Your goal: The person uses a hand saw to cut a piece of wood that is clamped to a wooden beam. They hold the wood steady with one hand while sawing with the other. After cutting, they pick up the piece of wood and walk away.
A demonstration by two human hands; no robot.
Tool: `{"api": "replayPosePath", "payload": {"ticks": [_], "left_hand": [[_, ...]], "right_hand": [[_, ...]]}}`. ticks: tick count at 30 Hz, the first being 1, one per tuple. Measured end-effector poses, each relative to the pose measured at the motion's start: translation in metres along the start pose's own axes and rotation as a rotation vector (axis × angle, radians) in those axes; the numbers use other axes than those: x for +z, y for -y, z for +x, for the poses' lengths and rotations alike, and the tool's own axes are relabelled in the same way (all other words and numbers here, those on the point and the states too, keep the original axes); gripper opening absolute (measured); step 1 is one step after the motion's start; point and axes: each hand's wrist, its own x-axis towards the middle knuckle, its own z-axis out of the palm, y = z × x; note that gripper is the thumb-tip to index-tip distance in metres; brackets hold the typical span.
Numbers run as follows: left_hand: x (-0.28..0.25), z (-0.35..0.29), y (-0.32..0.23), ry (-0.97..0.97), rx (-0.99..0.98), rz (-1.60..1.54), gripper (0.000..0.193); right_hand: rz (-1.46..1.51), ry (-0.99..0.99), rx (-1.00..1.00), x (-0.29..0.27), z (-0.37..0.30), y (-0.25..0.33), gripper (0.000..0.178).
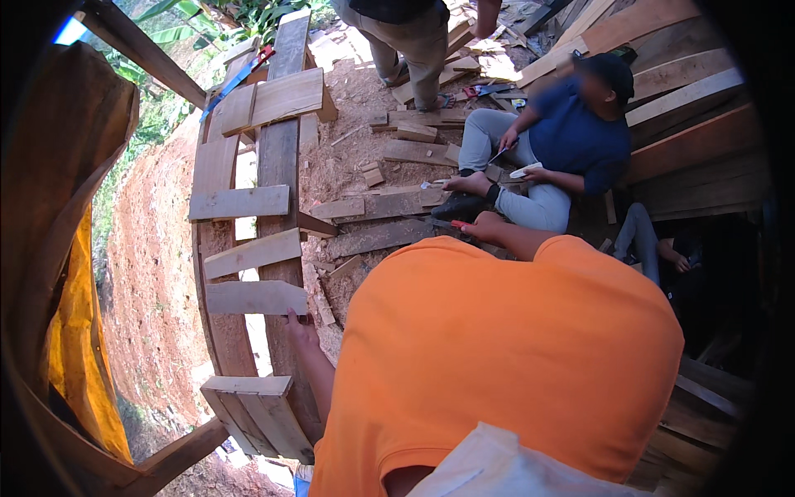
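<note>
Our left hand reaches out from the orange sleeve and rests its fingers against the near edge of a short pale plank. The fingers are curled over that edge; how firmly they clasp it we cannot tell. The plank lies directly to the left of the hand, its long axis running left to right, crossing a long dark beam that runs from near to far.

Our right hand is stretched to the far side of our shoulder, closed around a tool with a red handle that lies over a grey board on the sawdust-covered ground. The left hand is plainly the nearer one to the plank; the right hand is well apart from it.

More short planks cross the same beam like rungs, both farther away and nearer to us. Left of the frame the ground drops away as a red earth slope, with yellow sheeting at the edge. To the far right a person in a blue shirt sits among scrap boards, and another person's legs stand beyond.
</note>
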Motion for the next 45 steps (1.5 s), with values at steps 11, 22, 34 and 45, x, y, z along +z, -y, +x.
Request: {"api": "replayPosePath", "payload": {"ticks": [11,22,34,45], "left_hand": [[-0.129,0.060,0.048,-0.196,-0.150,0.238,0.032],[-0.152,0.065,0.011,-0.127,-0.034,1.295,0.057],[-0.048,0.178,-0.082,-0.169,0.287,1.120,0.099],[-0.018,0.201,-0.098,0.021,-0.125,0.494,0.064]], "right_hand": [[0.006,-0.044,0.063,0.050,0.018,0.030,0.054],[0.244,-0.059,0.159,0.105,-0.004,0.056,0.055],[0.341,-0.309,0.410,0.131,-0.081,0.087,0.054],[0.700,-0.317,0.474,0.210,-0.099,0.001,0.057]]}}
